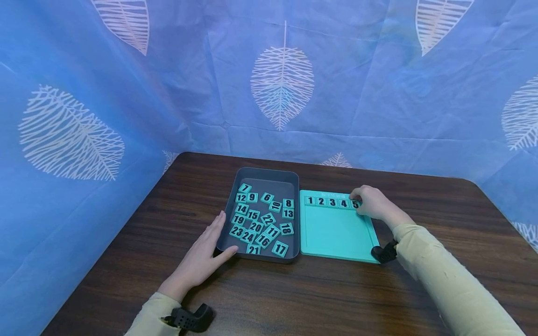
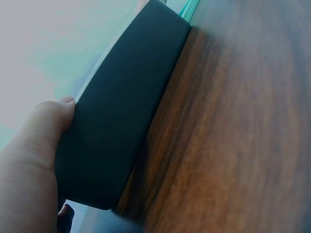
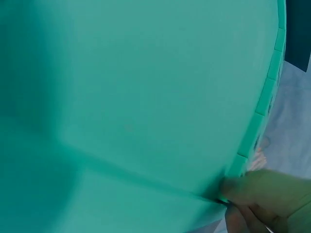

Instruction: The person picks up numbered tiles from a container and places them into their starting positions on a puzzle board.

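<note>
Fingers of the right hand [image 1: 371, 204] curl down onto the teal square tile numbered 5 [image 1: 355, 204], pinching or pressing it at the far right corner of the teal plastic number board [image 1: 336, 233]; whether the tile is fully seated cannot be told. Just left of those fingertips, four more teal tiles numbered 1 to 4 [image 1: 327, 201] sit in a row along the board's far edge, touching one another. Below the hand, toward the person, the rest of the board's sunken field lies bare. In the right wrist view that field fills the frame, with the row of tile edges [image 3: 265, 102] running up the right side and the fingertips [image 3: 252, 189] at the end of it.

Left hand [image 1: 201, 256] lies flat and relaxed, fingers straight and together, against the near left corner of the dark grey rectangular plastic tray [image 1: 256, 173]; the thumb rests along the tray's front wall. The left wrist view shows the thumb [image 2: 46, 121] touching the tray's outer wall [image 2: 116, 116]. To the right of this hand, inside the tray, loose teal number tiles [image 1: 262, 219] lie scattered and partly overlapping, numbers 6 to 24 readable among them. Tray and board stand side by side, touching, on the dark brown wooden table [image 1: 319, 298].
</note>
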Action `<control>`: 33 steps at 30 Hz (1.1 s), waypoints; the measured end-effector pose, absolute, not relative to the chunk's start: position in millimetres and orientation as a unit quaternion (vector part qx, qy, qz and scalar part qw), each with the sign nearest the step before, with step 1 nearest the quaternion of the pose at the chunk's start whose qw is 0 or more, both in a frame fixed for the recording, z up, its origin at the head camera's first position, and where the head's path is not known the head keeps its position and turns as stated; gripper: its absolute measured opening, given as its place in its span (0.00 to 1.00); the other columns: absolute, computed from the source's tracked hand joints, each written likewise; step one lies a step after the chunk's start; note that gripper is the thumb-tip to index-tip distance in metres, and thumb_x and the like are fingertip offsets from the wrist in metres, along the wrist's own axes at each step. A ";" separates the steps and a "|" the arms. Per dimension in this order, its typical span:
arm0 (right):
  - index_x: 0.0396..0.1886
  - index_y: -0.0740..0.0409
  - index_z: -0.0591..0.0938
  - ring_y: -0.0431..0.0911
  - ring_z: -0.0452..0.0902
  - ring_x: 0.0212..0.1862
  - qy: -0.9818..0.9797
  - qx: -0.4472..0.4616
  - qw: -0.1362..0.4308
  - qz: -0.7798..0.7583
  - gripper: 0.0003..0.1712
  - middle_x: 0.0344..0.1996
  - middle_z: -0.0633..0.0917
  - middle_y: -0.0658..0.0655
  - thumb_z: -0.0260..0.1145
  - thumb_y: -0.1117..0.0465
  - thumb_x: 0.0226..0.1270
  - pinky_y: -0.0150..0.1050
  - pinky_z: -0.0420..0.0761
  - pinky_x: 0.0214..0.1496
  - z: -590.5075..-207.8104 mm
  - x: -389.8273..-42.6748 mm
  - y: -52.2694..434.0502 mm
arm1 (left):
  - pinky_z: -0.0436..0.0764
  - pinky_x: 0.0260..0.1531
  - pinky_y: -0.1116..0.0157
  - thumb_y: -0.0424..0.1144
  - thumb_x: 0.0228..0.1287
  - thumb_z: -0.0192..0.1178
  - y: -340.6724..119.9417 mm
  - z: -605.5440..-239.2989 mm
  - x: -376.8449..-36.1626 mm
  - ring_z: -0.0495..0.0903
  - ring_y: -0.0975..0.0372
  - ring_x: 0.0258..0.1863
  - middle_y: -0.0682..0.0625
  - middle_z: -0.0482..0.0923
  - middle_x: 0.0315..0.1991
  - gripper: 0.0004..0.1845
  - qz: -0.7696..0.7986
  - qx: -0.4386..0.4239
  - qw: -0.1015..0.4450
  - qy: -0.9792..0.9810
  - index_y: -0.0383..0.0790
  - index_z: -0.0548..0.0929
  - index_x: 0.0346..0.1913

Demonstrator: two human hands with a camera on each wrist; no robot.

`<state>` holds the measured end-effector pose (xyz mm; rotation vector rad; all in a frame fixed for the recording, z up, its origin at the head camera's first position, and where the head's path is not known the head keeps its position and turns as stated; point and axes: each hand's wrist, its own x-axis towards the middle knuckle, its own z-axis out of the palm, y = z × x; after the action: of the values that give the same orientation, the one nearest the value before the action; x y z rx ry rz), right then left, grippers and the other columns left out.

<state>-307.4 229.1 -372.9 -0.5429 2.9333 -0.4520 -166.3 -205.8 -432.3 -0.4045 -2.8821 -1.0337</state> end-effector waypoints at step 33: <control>0.54 0.66 0.79 0.53 0.75 0.50 0.914 -0.319 0.007 -0.252 0.18 0.50 0.78 0.61 0.65 0.67 0.64 0.46 0.77 0.51 -354.2 -313.5 70.5 | 0.52 0.68 0.48 0.64 0.65 0.52 -205.1 -432.2 -166.4 0.43 0.58 0.74 0.52 0.41 0.76 0.47 -0.335 -0.127 0.030 -0.933 0.49 0.43 0.77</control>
<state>-313.5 70.5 -354.2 -0.9973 2.8578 -0.7894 -166.4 -205.1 -432.2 -0.3908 -2.8772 -1.0327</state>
